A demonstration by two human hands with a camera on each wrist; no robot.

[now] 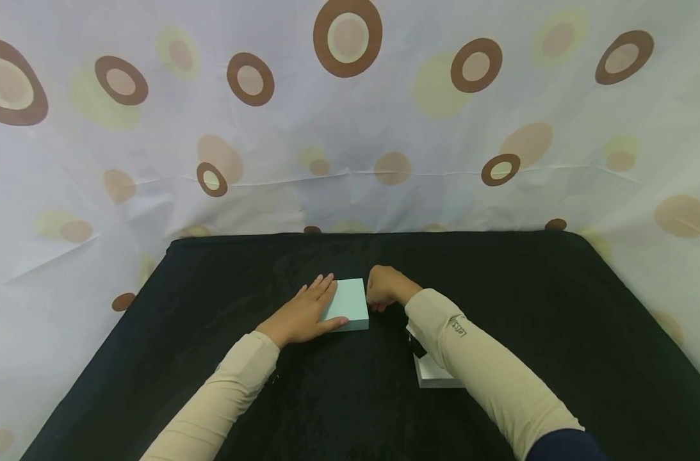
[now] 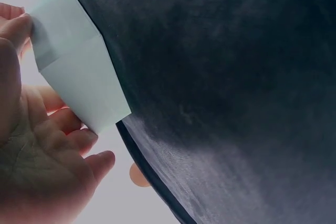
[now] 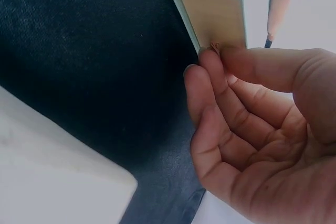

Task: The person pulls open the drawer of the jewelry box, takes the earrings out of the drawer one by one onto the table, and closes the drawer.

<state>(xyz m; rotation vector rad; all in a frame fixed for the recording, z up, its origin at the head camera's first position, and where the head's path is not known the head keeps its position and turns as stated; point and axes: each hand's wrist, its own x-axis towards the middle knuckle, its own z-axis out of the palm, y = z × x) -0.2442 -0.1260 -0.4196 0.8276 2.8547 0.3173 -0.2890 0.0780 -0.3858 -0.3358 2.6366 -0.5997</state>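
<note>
A mint-green drawer box point(image 1: 350, 299) lies on the black-covered table. My left hand point(image 1: 305, 315) holds it from the left, thumb along the near side and fingers over the left part; the left wrist view shows the box point(image 2: 79, 72) between thumb and fingers. My right hand point(image 1: 387, 286) is at the box's right end. In the right wrist view, its thumb and index finger pinch a small brown pull tab point(image 3: 215, 47) on the tan inner drawer point(image 3: 210, 17). The other fingers curl loosely. The drawer sits inside the green sleeve; its contents are hidden.
A white box point(image 1: 436, 372) lies partly under my right forearm, nearer to me. Black cloth point(image 1: 338, 403) covers the table, and a patterned curtain point(image 1: 350, 141) hangs behind its far edge.
</note>
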